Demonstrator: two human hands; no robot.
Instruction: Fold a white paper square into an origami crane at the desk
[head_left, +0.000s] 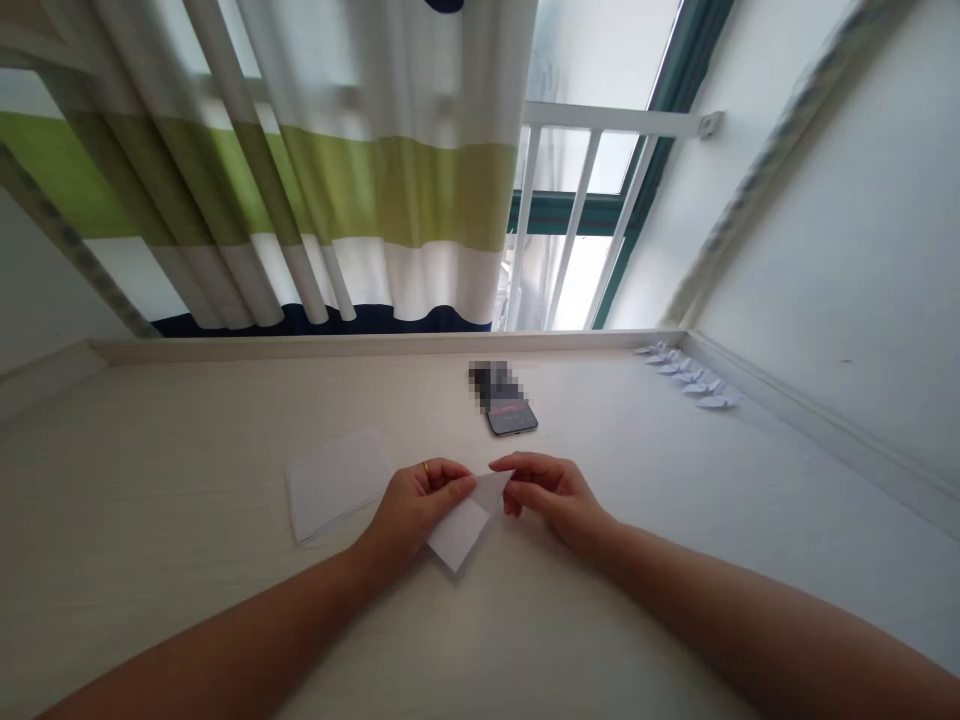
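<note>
A partly folded piece of white paper (459, 535) is held just above the table, in front of me. My left hand (420, 500), with a ring on one finger, pinches its upper left part between thumb and fingers. The paper's pointed right corner reaches between the thumb and index finger of my right hand (551, 495), which are curled around it. How firmly the right fingers press on that corner is hard to make out. Left of my hands, a stack of white paper sheets (334, 485) lies flat on the table.
A phone (510, 410), partly pixelated, lies beyond my hands on the pale table (187, 580). Several small folded white paper pieces (694, 382) form a row at the far right corner. Behind the table's raised back edge (315, 348) hang striped curtains (390, 190) beside a white window railing (581, 190).
</note>
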